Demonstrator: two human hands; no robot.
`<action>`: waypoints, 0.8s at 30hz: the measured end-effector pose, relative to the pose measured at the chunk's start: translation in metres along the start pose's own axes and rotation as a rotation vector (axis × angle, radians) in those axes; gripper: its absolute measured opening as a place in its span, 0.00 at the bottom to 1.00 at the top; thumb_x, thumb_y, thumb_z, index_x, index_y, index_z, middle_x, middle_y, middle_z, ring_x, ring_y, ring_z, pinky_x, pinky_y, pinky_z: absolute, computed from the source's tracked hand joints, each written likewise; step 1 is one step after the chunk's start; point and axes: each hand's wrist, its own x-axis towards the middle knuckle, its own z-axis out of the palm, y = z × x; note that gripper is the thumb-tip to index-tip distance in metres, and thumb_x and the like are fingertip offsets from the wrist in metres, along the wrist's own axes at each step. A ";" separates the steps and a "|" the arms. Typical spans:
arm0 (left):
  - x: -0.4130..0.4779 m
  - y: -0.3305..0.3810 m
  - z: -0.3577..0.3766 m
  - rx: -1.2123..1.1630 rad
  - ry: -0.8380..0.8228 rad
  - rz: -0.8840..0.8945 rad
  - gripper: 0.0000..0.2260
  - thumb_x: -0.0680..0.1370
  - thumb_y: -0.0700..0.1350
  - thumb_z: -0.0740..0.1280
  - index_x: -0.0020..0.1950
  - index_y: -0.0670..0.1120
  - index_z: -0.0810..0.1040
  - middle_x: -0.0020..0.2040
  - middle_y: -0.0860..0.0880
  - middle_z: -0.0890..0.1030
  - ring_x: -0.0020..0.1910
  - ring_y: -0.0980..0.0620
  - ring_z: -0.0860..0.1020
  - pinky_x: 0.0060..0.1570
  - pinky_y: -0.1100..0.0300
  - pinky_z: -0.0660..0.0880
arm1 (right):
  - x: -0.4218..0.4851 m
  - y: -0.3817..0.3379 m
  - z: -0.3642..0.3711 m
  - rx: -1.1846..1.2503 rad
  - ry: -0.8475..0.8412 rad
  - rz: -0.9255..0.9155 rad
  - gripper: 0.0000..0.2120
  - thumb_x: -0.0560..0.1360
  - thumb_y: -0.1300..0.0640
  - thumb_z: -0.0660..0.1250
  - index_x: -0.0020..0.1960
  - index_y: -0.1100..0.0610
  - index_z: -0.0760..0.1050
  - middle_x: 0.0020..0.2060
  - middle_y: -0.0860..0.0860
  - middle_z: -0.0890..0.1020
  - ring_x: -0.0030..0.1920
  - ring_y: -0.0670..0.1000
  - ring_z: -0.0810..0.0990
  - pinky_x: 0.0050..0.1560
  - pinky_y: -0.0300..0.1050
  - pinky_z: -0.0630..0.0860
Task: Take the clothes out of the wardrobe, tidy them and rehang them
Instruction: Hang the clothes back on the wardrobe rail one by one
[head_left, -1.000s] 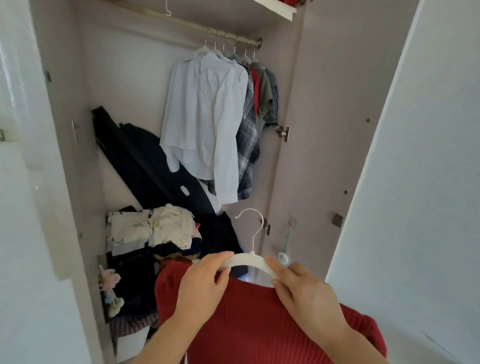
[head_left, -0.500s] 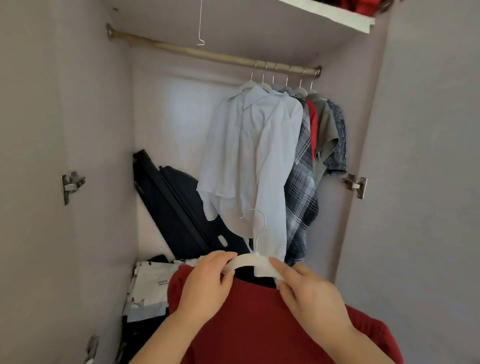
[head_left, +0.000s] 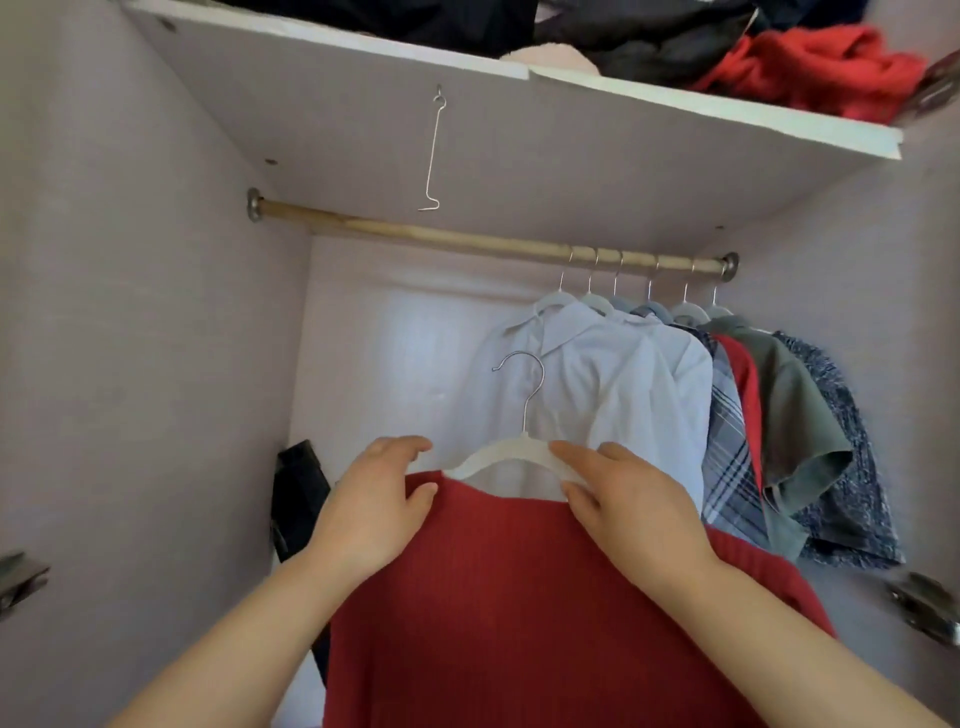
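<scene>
Rail (head_left: 415, 236) half bare, cluttered shelf (head_left: 571, 156) above, hands (head_left: 371, 512) (head_left: 639, 512) pinching white hanger (head_left: 511, 449) inside red top (head_left: 519, 597)

Soft, even daylight fills my view; the back panel (head_left: 415, 353) glows palest. Edges bow outward, and the corners blur.

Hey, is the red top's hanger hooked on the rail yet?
Off it. The hook of the white hanger is free below the rail; the left hand and right hand grip its shoulders.
</scene>
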 end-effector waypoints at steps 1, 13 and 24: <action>0.018 -0.006 0.001 -0.003 0.009 0.007 0.19 0.76 0.46 0.65 0.66 0.51 0.70 0.61 0.51 0.73 0.57 0.56 0.73 0.56 0.62 0.68 | 0.019 0.005 0.006 -0.009 0.025 0.010 0.19 0.78 0.50 0.57 0.69 0.43 0.65 0.51 0.48 0.75 0.52 0.52 0.77 0.43 0.44 0.70; 0.202 -0.047 0.018 0.016 0.156 0.177 0.19 0.73 0.44 0.68 0.64 0.49 0.73 0.57 0.48 0.76 0.54 0.51 0.75 0.58 0.56 0.71 | 0.216 0.063 0.039 -0.161 0.285 0.087 0.12 0.75 0.54 0.61 0.57 0.55 0.75 0.50 0.54 0.79 0.52 0.57 0.76 0.45 0.49 0.73; 0.249 -0.056 0.039 0.095 0.202 0.194 0.19 0.74 0.46 0.67 0.65 0.51 0.71 0.58 0.50 0.74 0.56 0.52 0.74 0.55 0.59 0.68 | 0.294 0.108 0.063 -0.182 0.286 0.051 0.12 0.74 0.54 0.61 0.56 0.56 0.75 0.51 0.55 0.79 0.53 0.58 0.76 0.44 0.49 0.73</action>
